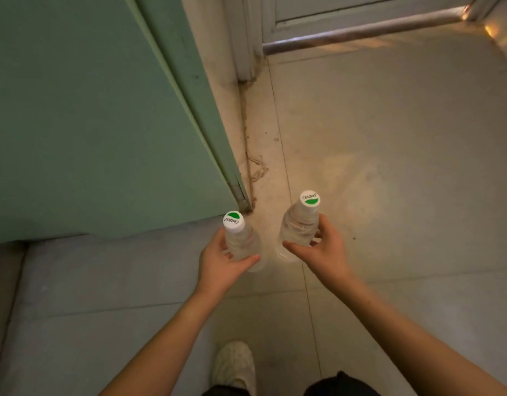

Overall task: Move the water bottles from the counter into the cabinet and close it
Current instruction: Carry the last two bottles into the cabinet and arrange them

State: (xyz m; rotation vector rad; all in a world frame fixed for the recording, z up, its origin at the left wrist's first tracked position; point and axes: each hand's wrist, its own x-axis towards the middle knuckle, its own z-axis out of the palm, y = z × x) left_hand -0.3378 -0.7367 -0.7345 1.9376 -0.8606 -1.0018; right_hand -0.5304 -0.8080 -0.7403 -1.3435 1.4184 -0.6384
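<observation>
Our left grip (221, 263) wraps the left bottle (241, 238), cap toward 11 o'clock, our right grip (323, 252) the right bottle (299, 224), cap toward 1 o'clock.

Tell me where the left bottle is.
Head view, lower centre: the left bottle is held by the left hand, near the green panel's corner, beside the right bottle.

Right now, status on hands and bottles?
Left hand grips left bottle. Right hand grips right bottle. Both upright, capped. Green panel at left; cabinet opening unseen.
</observation>
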